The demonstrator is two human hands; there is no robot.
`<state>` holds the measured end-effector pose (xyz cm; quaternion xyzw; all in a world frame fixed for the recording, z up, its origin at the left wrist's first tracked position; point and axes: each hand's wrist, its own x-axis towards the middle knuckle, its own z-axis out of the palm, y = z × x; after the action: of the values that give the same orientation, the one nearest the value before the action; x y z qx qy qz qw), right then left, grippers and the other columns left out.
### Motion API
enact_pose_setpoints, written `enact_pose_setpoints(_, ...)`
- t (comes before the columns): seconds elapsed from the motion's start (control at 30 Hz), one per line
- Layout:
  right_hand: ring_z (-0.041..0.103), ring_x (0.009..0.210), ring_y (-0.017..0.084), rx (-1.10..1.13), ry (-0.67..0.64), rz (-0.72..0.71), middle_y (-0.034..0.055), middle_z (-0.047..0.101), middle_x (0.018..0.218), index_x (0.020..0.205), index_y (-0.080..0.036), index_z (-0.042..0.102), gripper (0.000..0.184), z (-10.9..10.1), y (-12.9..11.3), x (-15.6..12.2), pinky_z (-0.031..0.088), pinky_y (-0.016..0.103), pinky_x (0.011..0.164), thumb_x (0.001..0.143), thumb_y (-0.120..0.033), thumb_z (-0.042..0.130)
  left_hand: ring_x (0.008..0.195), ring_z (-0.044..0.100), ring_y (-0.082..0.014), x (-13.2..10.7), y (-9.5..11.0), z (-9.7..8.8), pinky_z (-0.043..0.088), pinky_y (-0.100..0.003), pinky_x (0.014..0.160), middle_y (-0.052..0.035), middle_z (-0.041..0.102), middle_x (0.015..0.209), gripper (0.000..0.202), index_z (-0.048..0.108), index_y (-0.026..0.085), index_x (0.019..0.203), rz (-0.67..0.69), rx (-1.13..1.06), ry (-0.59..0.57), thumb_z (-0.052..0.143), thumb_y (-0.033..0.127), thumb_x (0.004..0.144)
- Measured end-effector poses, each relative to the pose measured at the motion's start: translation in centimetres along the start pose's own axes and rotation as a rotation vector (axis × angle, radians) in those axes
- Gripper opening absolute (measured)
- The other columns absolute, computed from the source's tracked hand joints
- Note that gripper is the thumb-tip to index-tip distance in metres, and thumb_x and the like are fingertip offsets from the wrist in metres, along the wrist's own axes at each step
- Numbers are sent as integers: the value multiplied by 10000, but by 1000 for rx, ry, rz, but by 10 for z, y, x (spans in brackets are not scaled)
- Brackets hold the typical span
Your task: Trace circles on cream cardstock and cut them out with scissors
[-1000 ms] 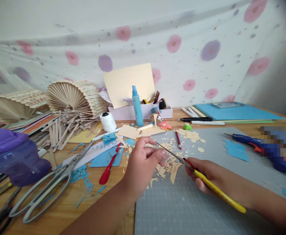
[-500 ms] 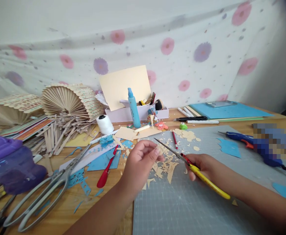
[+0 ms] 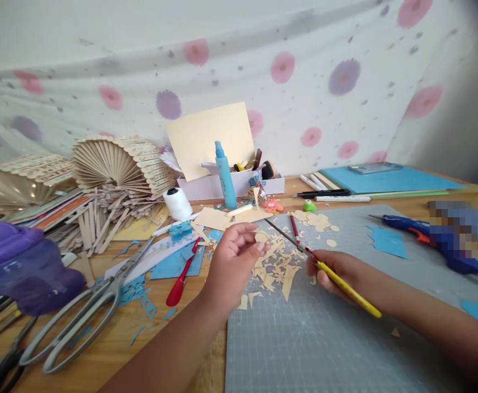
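My left hand (image 3: 239,256) pinches a small cream paper disc (image 3: 261,237) between thumb and fingers. In my right hand (image 3: 332,273) is a pair of scissors (image 3: 345,287) with yellow handles, its dark blades pointing up and left towards the disc. The blades look closed and stand apart from the paper. Below both hands, cream paper scraps (image 3: 277,267) lie scattered over the grey cutting mat (image 3: 296,344). Several cut cream discs (image 3: 318,221) rest beyond, next to a red pencil (image 3: 294,228).
Large silver scissors (image 3: 95,305), a purple container (image 3: 21,267) and a red-handled tool (image 3: 181,284) lie left. Behind are a blue bottle (image 3: 225,180), a white thread spool (image 3: 177,204) and wooden-stick fans (image 3: 116,164). A blue glue gun (image 3: 431,234) lies right, near blue paper (image 3: 388,242).
The scissor blades have drawn slightly away from the disc, and the disc now shows its round face more fully. The whole view has shifted a little.
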<state>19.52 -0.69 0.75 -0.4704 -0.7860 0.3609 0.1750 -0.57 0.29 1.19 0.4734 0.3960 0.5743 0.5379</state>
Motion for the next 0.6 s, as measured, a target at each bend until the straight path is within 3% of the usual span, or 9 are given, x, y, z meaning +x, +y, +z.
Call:
enact_pose_setpoints(0.17,494,648,154,-3,-75,-21,19,518,721,853,-188,495,199,2,-3,-9,452,272,601,792,-357,411,738,605,-116,0,0,1,450,-223,653,4,627,711,177,529,155,761,-76,-67,79,653,177,637)
enact_pose_setpoints(0.3,554,807,214,-27,-84,-20,58,596,881,964,-214,523,234,2,-5,-17,473,306,698,795,-339,420,756,598,-115,-2,1,1,441,-211,613,-4,629,752,202,512,155,765,-132,-117,65,661,227,649)
enact_pose_setpoints(0.6,566,799,233,-76,-65,14,57,622,860,838,-211,531,142,7,-8,-9,465,307,645,766,-279,429,621,553,-78,-6,0,1,411,-197,581,22,589,616,132,510,156,697,-102,-29,-26,619,229,690)
